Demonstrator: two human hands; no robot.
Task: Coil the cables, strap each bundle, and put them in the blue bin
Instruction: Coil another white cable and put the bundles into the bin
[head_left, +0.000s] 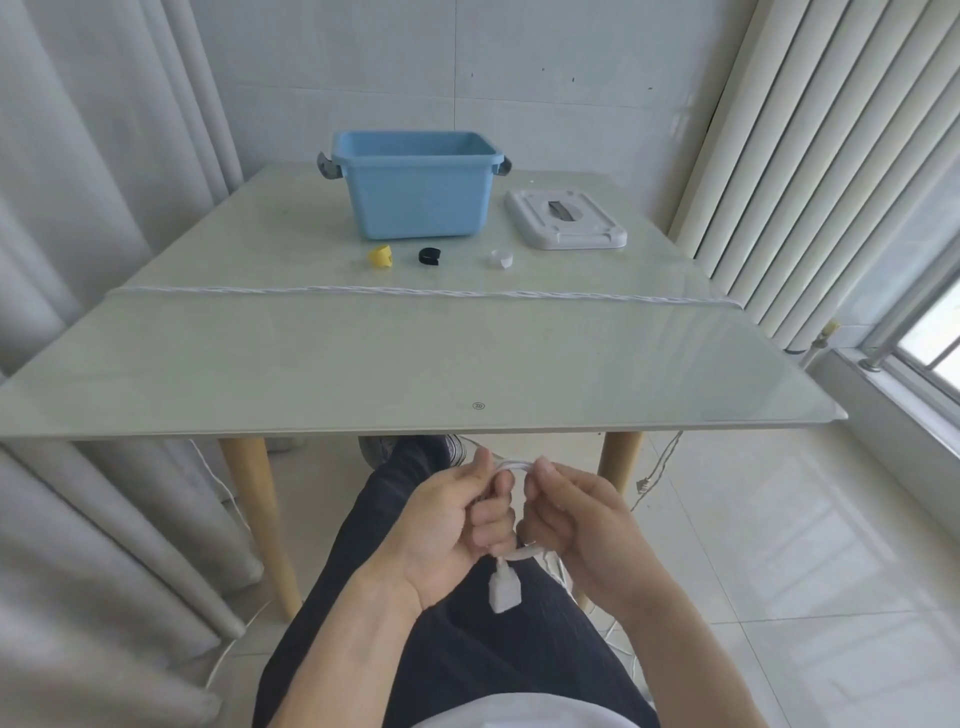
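Observation:
Below the table's near edge, over my lap, my left hand (457, 525) and my right hand (576, 525) both grip a small loop of white cable (511, 466). Its white plug (503, 590) hangs down between my wrists. More of the cable trails off to the floor on my right. Across the middle of the table another long white cable (415, 292) lies stretched from edge to edge. The blue bin (415, 200) stands open at the back of the table. In front of it lie three rolled straps: yellow (380, 256), black (430, 255) and white (501, 258).
The bin's white lid (566, 218) lies to the right of the bin. The glass table (363, 364) has wooden legs. Curtains hang on the left, vertical blinds and a window on the right. A loose cable end (644, 486) dangles near the right table leg.

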